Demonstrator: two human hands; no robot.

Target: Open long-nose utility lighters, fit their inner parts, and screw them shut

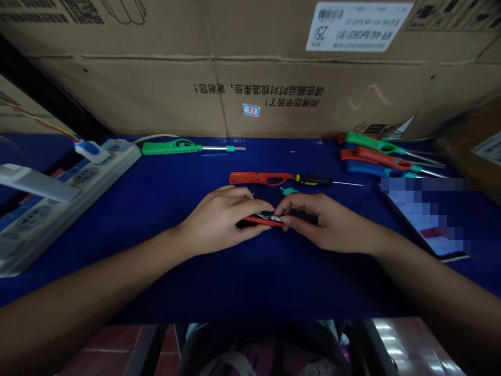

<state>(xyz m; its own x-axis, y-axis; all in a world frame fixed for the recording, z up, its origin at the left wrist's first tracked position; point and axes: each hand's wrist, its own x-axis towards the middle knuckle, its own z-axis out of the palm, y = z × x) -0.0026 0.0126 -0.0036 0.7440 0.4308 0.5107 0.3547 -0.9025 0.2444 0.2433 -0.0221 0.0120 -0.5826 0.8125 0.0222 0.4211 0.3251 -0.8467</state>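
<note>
- Slim red plastic casing [256, 220]: our left hand [219, 219] pinches it, our right hand [329, 222] pinching its right end.
- Farther off: black-and-yellow-handled metal screwdriver [315, 180], tip pointing right.

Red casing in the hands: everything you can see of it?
The red casing is slim, apparently plastic, and open, showing a pale metallic piece near its right end; other inner parts are too small to identify. It lies crosswise over the blue table. The left hand grips it, hiding its left part; the right hand's fingertips are at its right end.
</note>
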